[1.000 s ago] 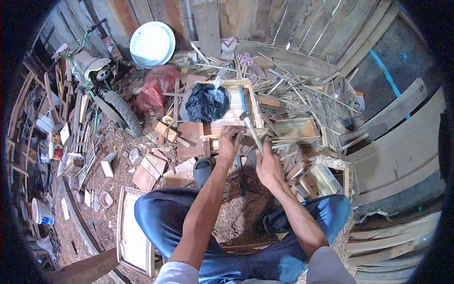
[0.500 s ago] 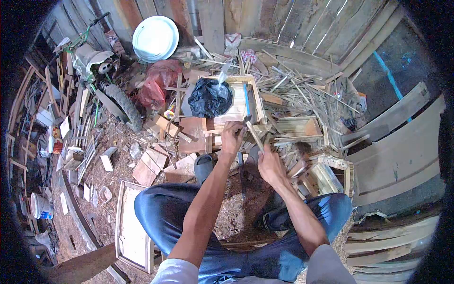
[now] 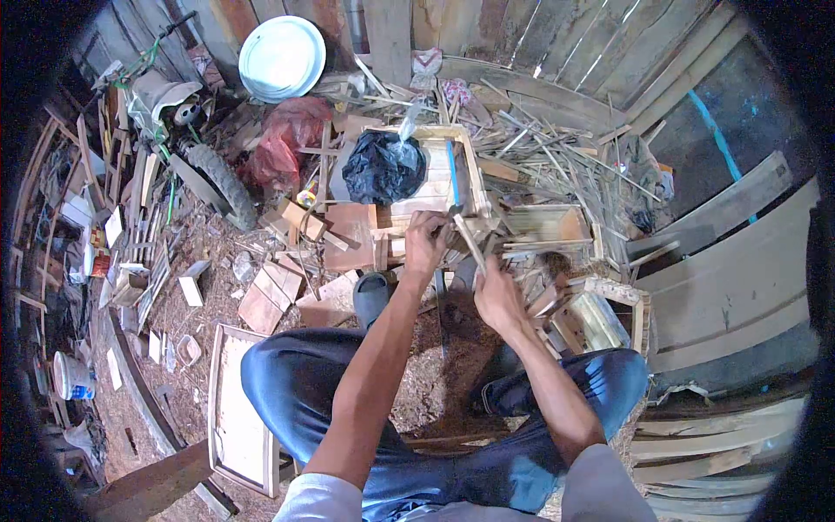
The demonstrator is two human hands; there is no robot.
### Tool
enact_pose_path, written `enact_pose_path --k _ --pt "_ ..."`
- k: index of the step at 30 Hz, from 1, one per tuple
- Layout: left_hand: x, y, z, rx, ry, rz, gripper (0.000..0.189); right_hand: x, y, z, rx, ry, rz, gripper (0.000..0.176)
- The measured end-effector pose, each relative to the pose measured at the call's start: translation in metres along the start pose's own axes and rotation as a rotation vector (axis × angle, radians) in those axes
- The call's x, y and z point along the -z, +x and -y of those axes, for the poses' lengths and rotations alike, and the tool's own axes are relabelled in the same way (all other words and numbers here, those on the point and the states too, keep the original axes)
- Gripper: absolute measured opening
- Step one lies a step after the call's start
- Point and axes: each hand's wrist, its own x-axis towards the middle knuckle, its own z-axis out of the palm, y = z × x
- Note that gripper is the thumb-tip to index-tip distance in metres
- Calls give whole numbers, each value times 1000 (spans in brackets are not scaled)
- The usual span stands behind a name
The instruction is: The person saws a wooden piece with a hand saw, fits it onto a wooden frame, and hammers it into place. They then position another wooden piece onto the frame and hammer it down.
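My right hand (image 3: 499,297) is wrapped round the wooden handle of a hammer (image 3: 470,243). Its dark head is close to the fingers of my left hand (image 3: 425,240), by the near edge of a pale wooden box (image 3: 474,167). The left fingers are pinched together at that edge; whatever is between them is hidden or too small to name. In the box lies a black plastic bag (image 3: 384,170), and a blue strip (image 3: 452,172) runs along its right part.
Right of the hands sits another wooden box (image 3: 557,224), with scrap sticks (image 3: 557,161) piled behind. A framed panel (image 3: 241,418) lies by my left knee. A motorbike (image 3: 196,148), a red plastic bag (image 3: 287,143) and a white round basin (image 3: 282,57) are farther left.
The view has shifted slightly. Both hands remain near the box edge, and the hammer's head sits slightly higher in view, still beside my left fingers.
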Motion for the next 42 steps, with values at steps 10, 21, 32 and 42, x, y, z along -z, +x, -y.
enact_pose_path --k 10,21,32,42 --pt "-3 3 4 23 15 11 8 6 1 4 17 -28 2 23" --pt "-3 -2 4 9 9 12 8 8 1 9 -29 94 -56 27" --pt "-1 -1 1 -28 -27 8 6 1 -3 1 -38 158 -123 27" --pt "-2 1 0 -1 -20 21 8 -1 1 -4 36 -22 -5 22"
